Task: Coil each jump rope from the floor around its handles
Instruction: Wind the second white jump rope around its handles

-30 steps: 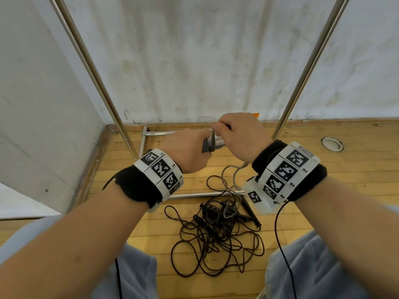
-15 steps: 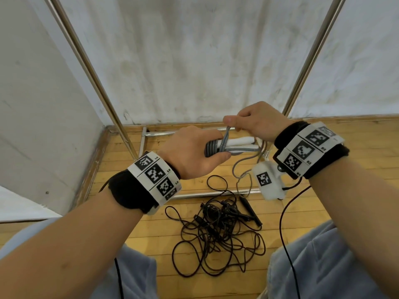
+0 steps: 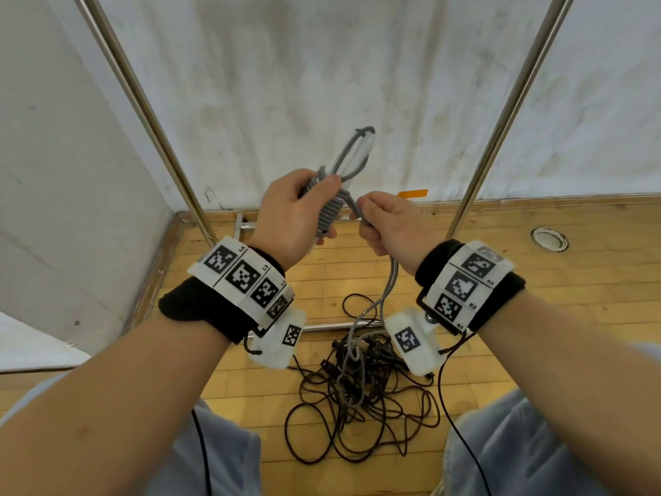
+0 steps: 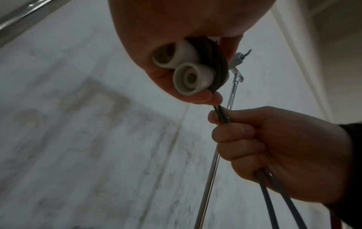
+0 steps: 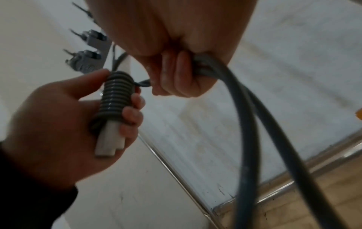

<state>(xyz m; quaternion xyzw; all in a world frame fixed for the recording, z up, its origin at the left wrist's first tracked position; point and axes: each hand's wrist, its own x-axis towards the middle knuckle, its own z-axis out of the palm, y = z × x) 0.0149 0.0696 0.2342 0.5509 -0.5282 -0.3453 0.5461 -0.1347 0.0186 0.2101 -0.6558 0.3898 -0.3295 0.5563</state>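
Observation:
My left hand (image 3: 297,213) grips two white jump-rope handles (image 4: 182,68) held side by side, with several turns of grey rope (image 5: 117,94) coiled tightly round them. The handles point up and away, toward the wall (image 3: 357,152). Just to the right, my right hand (image 3: 390,227) is fisted round the doubled grey rope (image 4: 223,114) close to the coil. The loose grey rope (image 3: 388,291) hangs from that fist down to the floor. Below lies a tangled pile of black jump ropes (image 3: 361,395) on the wooden floor.
Two slanted metal poles (image 3: 150,119) (image 3: 508,109) stand before a white wall. A low metal bar (image 3: 322,327) crosses the floor by the black pile. A round floor fitting (image 3: 549,239) sits at right. My knees frame the pile at the bottom.
Both hands have risen. The handle bundle has swung from lying sideways to pointing up and away. My right hand has come down from above the handles to beside the coil.

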